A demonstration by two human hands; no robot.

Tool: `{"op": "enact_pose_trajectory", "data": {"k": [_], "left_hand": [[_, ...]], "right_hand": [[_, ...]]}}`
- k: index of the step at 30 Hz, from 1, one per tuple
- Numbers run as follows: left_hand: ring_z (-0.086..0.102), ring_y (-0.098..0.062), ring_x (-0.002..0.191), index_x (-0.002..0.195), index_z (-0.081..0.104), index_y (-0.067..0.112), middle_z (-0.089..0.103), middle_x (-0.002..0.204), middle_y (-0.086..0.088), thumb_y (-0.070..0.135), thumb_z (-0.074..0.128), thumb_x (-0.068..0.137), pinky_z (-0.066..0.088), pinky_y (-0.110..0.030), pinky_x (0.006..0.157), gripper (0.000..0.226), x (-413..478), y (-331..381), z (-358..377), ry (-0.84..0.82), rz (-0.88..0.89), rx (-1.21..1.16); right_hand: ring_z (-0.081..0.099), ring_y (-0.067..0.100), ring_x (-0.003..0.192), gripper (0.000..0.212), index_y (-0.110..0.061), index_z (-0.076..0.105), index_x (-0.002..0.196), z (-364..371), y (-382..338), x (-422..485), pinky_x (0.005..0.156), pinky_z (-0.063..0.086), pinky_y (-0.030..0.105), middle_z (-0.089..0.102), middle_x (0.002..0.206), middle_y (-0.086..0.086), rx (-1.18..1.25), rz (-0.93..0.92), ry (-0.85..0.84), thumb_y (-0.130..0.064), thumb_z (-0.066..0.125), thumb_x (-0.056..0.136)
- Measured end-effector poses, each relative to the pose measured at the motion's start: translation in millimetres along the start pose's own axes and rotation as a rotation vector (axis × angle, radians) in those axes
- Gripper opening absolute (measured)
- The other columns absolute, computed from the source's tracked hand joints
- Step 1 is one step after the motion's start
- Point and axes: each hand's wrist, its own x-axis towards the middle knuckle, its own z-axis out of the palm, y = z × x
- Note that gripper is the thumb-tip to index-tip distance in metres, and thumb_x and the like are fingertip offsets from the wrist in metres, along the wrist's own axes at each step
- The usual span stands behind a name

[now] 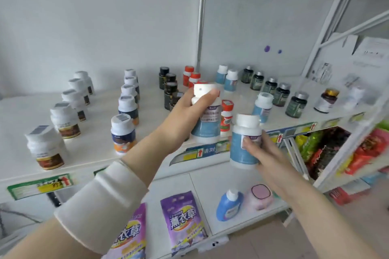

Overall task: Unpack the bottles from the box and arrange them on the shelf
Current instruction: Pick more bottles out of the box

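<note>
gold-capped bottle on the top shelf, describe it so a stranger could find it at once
Look along the white top shelf toward its right end. Past the row of dark green bottles with silver caps stands the gold-capped bottle, the only amber one.

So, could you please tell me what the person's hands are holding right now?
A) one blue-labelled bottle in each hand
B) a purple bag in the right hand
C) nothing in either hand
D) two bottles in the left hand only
A: the left hand grips one blue-labelled bottle over the shelf and the right hand grips a second blue-labelled bottle.
</note>
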Motion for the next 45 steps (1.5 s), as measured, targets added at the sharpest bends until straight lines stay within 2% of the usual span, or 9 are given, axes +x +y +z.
{"op": "enact_pose_trajectory", "data": {"k": [3,7,13,17,21,24,30,35,45], "left_hand": [[0.070,-0.013,0.089,0.104,0.056,0.024,0.071,0.097,0.001,0.036,0.052,0.092,0.056,-0.030,0.080,0.017,58.7,2.9,14.5,-0.025,0.035,0.010],[0.065,-0.012,0.095,0.115,0.054,0.017,0.066,0.103,-0.001,0.037,0.051,0.093,0.053,-0.025,0.084,0.030,127.4,13.8,33.8,-0.053,0.113,0.157],[0.063,-0.011,0.094,0.110,0.055,0.018,0.064,0.098,0.004,0.039,0.057,0.089,0.051,-0.023,0.084,0.030,226.4,1.7,54.1,-0.021,0.108,0.350],[0.060,-0.012,0.087,0.107,0.056,0.015,0.061,0.091,0.003,0.040,0.062,0.086,0.051,-0.022,0.080,0.034,280.1,-19.2,62.1,0.055,0.052,0.511],[0.054,-0.009,0.074,0.102,0.059,0.013,0.058,0.087,0.003,0.042,0.063,0.084,0.041,-0.012,0.055,0.034,311.1,-39.9,67.2,0.144,-0.047,0.770],[0.050,-0.008,0.069,0.096,0.056,0.017,0.053,0.078,0.010,0.041,0.064,0.084,0.035,-0.012,0.054,0.028,324.8,-55.4,68.4,0.162,-0.154,0.888],[0.051,-0.017,0.083,0.101,0.059,0.012,0.058,0.094,-0.003,0.040,0.067,0.081,0.041,-0.022,0.068,0.036,335.5,-76.8,73.6,0.078,-0.261,0.999],[0.058,-0.018,0.088,0.109,0.060,0.013,0.063,0.101,-0.004,0.040,0.067,0.081,0.044,-0.023,0.074,0.039,343.1,-86.5,76.5,0.044,-0.277,1.035],[0.054,-0.014,0.095,0.128,0.046,0.016,0.057,0.114,0.001,0.039,0.064,0.084,0.041,-0.022,0.076,0.053,353.3,-92.7,77.2,-0.007,-0.283,1.029]], "right_hand": [[0.061,0.019,0.111,0.094,-0.028,0.057,0.109,-36.1,-25.3,43.6,0.099,0.046,0.042,0.067,0.116,0.000,0.018,-0.062,0.073,-0.065,0.084,0.027],[0.065,0.011,0.102,0.091,-0.026,0.056,0.108,-78.3,-57.3,95.9,0.092,0.050,0.033,0.069,0.103,-0.007,0.021,-0.112,0.079,-0.057,0.087,0.029],[0.061,0.009,0.096,0.037,-0.017,0.049,0.120,-126.0,-73.9,181.2,0.095,0.045,0.039,0.064,0.102,-0.007,-0.060,-0.120,0.154,-0.017,0.060,0.085],[0.061,0.011,0.099,0.032,-0.019,0.052,0.113,-150.0,-66.9,232.2,0.093,0.047,0.031,0.065,0.105,-0.007,-0.183,-0.103,0.065,-0.016,0.064,0.084],[0.060,0.016,0.106,0.047,-0.018,0.050,0.118,-166.6,-37.0,268.4,0.090,0.049,0.029,0.064,0.115,0.001,-0.245,-0.043,-0.097,-0.015,0.072,0.077],[0.059,0.020,0.108,0.057,-0.018,0.050,0.122,-172.2,-10.9,285.1,0.093,0.048,0.034,0.062,0.118,0.005,-0.304,0.037,-0.225,-0.016,0.078,0.072],[0.057,0.006,0.082,0.049,-0.019,0.055,0.109,-169.9,16.1,303.7,0.060,0.045,0.005,0.063,0.101,-0.003,-0.377,0.014,-0.302,-0.014,0.081,0.068],[0.060,0.018,0.099,0.052,-0.023,0.055,0.108,-166.0,31.9,307.6,0.084,0.051,0.031,0.064,0.106,-0.002,-0.418,0.035,-0.313,-0.020,0.083,0.065],[0.059,0.014,0.100,0.054,-0.029,0.048,0.110,-162.7,35.8,303.6,0.091,0.051,0.032,0.060,0.102,-0.011,-0.481,0.042,-0.309,-0.023,0.081,0.068]]}}
